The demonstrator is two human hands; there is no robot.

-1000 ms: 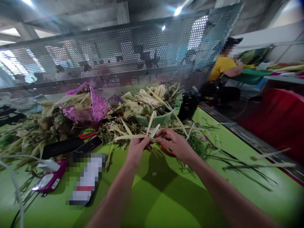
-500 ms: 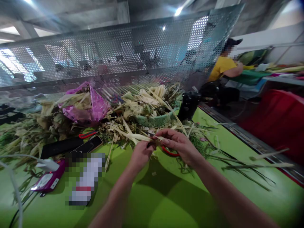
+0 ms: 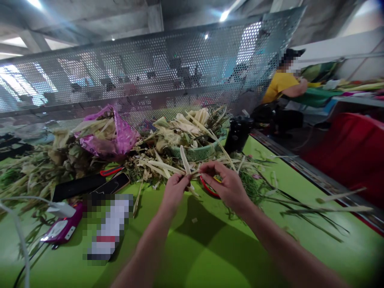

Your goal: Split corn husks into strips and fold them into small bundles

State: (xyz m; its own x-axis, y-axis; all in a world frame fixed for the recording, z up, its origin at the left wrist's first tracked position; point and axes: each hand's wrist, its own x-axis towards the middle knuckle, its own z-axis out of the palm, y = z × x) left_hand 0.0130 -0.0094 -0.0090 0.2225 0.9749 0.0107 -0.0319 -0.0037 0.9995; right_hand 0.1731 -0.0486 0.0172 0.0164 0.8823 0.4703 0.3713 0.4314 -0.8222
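Note:
Over the green table, my left hand (image 3: pixel 176 189) pinches pale dried husk strips (image 3: pixel 185 161) between thumb and fingers. One strip stands up out of the pinch, and others cross it. Its fellow, my right hand (image 3: pixel 223 182), has thumb and fingertips closed on the right end of the same strips, close to the left fingertips. A red loop handle, likely of scissors (image 3: pixel 207 189), lies on the table beneath my right hand and is partly hidden by it. Behind both hands is a green basket (image 3: pixel 196 153) heaped with dried husks (image 3: pixel 183 130).
A black cylindrical container (image 3: pixel 238 134) stands right of the basket. To the left are a purple plastic bag (image 3: pixel 127 134), dark phones (image 3: pixel 109 188), a red-handled tool (image 3: pixel 111 171) and a magenta power strip (image 3: pixel 64 228). Long stalks (image 3: pixel 327 210) lie at right. A person in yellow (image 3: pixel 280 86) sits beyond.
The strip that lay across toward the left now sticks upward from my left hand. My fingertips have moved slightly apart, showing the strips between them. More of the red handle shows.

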